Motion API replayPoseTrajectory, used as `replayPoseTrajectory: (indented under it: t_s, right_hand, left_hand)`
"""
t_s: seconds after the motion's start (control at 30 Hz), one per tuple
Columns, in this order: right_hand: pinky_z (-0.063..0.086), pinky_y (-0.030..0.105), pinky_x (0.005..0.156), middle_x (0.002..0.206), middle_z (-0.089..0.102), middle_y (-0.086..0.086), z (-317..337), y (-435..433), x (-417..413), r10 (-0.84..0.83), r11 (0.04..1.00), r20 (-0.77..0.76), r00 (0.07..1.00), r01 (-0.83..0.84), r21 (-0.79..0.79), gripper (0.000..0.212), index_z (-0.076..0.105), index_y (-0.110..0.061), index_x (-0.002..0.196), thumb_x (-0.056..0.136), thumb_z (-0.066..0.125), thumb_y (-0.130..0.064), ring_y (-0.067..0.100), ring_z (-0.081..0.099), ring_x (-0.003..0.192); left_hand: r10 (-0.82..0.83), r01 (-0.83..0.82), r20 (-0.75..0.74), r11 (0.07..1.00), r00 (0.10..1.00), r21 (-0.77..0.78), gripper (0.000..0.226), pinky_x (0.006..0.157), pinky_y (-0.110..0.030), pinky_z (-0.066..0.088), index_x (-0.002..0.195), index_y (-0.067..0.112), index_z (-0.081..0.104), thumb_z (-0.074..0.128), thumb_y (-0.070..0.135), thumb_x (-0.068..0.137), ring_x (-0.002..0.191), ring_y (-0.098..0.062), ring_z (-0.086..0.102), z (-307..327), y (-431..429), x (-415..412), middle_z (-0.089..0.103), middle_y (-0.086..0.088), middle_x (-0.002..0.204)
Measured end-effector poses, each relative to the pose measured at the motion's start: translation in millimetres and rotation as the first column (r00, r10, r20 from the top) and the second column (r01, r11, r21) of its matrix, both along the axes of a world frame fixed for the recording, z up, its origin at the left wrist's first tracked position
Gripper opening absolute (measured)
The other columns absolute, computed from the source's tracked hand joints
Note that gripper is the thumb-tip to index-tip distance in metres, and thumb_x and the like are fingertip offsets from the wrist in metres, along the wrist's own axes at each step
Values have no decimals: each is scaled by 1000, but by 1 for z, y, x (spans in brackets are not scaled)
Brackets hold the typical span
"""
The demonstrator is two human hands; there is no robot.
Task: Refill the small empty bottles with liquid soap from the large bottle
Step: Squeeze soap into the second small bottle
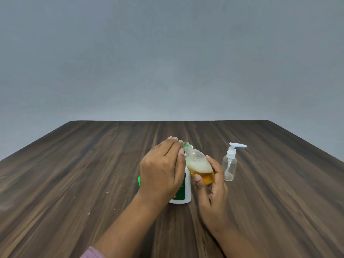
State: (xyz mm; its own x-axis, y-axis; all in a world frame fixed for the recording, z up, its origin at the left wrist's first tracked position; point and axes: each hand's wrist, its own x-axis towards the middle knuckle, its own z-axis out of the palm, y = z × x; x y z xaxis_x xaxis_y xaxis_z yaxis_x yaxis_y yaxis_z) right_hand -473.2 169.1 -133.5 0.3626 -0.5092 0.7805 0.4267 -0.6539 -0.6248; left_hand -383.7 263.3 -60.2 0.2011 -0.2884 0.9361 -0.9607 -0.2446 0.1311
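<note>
My right hand point(209, 185) grips a small clear bottle point(200, 167) tilted to the left, holding amber soap with white foam above it. At its green top point(186, 146), the fingers of my left hand point(162, 170) pinch the cap. Behind my left hand stands the large white bottle point(186, 190) with a green label, mostly hidden. A green piece point(138, 180) shows at the left edge of my left hand. To the right stands a small clear bottle with a white pump point(230, 162), upright, with no liquid visible inside.
A dark wooden table point(74, 174) carries everything; its far edge meets a plain grey wall point(167, 53). A few small pale specks lie on the wood to the left.
</note>
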Motion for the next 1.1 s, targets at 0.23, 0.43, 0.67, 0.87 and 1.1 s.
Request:
replayPoseTrajectory:
  t_s: [0.23, 0.43, 0.67, 0.87, 1.1]
  right_hand:
    - [48, 8, 71, 108, 61, -13, 1, 2, 0, -7, 1000, -4, 1000, 7, 18, 42, 41, -23, 132, 92, 51, -29, 4, 62, 91]
    - [49, 8, 70, 109, 61, -12, 6, 5, 3, -2, 999, 13, 1000, 2, 49, 44, 39, -26, 132, 93, 52, -39, 3, 62, 93]
    - [47, 8, 68, 103, 63, -6, 1, 1, 1, -4, 999, 0, 1000, 4, 36, 41, 44, -20, 131, 92, 51, -28, 4, 63, 86]
    - [49, 7, 69, 109, 63, -5, 4, 5, 1, 10, 999, 5, 1000, -10, 41, 40, 43, -23, 131, 91, 50, -28, 2, 62, 93]
    - [50, 10, 71, 112, 59, -15, 3, 3, 3, -10, 999, 2, 1000, 10, 45, 41, 42, -24, 131, 91, 50, -30, 5, 62, 97]
  left_hand:
    - [0, 0, 14, 1000, 1000, -11, 37, 86, -24, 49, 96, 3, 72, 39, 19, 95, 100, -19, 67, 2, 0, -1, 72, -5, 99]
    - [4, -4, 26, 1000, 1000, 4, 37, 86, -22, 48, 98, 4, 73, 39, 20, 95, 101, -18, 67, 6, 1, -1, 72, -5, 101]
    - [-17, 16, -27, 999, 999, -34, 37, 91, -26, 49, 100, 1, 72, 39, 18, 96, 104, -19, 66, -6, -2, 0, 71, -7, 103]
    - [-12, 12, 0, 1000, 1000, -11, 36, 88, -26, 50, 96, 2, 73, 40, 18, 94, 101, -19, 67, 4, 0, -2, 72, -6, 99]
    - [-11, 11, -15, 1000, 1000, -26, 37, 87, -23, 49, 95, 3, 73, 40, 19, 94, 99, -18, 67, 2, -2, -3, 72, -6, 98]
